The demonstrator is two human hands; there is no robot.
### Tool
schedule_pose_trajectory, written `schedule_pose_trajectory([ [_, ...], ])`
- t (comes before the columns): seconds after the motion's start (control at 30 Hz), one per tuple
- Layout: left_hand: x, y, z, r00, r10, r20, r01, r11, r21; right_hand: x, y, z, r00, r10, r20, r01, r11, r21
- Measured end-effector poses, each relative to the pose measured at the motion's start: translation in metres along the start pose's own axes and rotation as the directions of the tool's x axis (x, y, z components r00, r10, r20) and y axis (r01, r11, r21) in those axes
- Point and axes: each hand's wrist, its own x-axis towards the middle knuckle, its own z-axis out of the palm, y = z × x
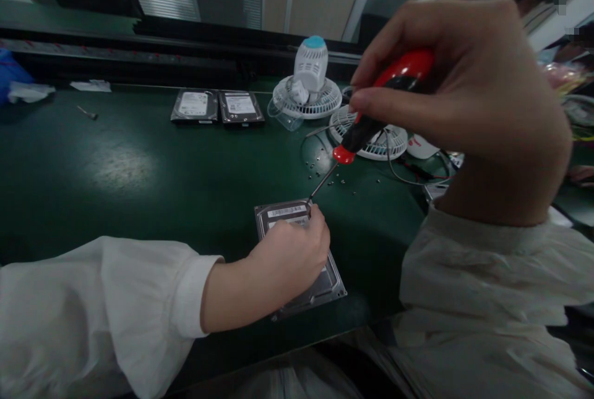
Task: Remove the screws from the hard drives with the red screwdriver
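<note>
**On the green bench: a screwdriver tip at a hard drive's corner**

Nearest the lower edge of the frame, two white sleeves came in from the bottom left and bottom right. Just above them, at lower centre, a hard drive (327, 284) lay flat on the dark green table (139, 164), close to its near edge and turned slightly askew. The left hand (290, 257) rested on top of it with the fingers curled in, holding it down. The fingertips were tucked under, so whether they pinched anything small could not be told.

Large on the right of the frame and raised well above the table, the right hand (468, 96) was closed tightly around the red-and-black handle of a screwdriver (366, 127). The tool slanted down to the left, and its thin shaft met the far corner of the drive, right beside the left thumb.

Beyond the drive, small loose screws (325, 176) were scattered on the table. Farther back, right of centre, stood a small white fan (309, 86), with a separate fan grille (375, 139) and some wires beside it. Left of the fan, two more drives (217, 106) lay side by side. Scraps of paper (90, 85) sat at the upper left, and another person's head showed at the upper right.
</note>
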Motion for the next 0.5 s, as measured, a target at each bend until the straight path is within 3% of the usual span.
schedule_pose_trajectory([
  [0.13, -0.0007, 0.0001, 0.0015, 0.999, 0.024, -0.026, -0.023, 0.999, 0.024, 0.0010, 0.0025, 0.0005, 0.995, -0.062, 0.073, 0.050, 0.986, 0.159],
  [0.3, 0.0000, 0.0001, 0.0018, 0.999, 0.005, -0.045, -0.004, 1.000, 0.018, 0.0014, 0.0021, 0.0032, 1.000, -0.014, -0.004, 0.014, 1.000, 0.005],
  [0.5, 0.0011, 0.0000, 0.0001, 1.000, 0.019, -0.016, -0.019, 1.000, 0.015, -0.0005, 0.0017, -0.0002, 0.997, -0.064, 0.050, 0.059, 0.993, 0.103],
])
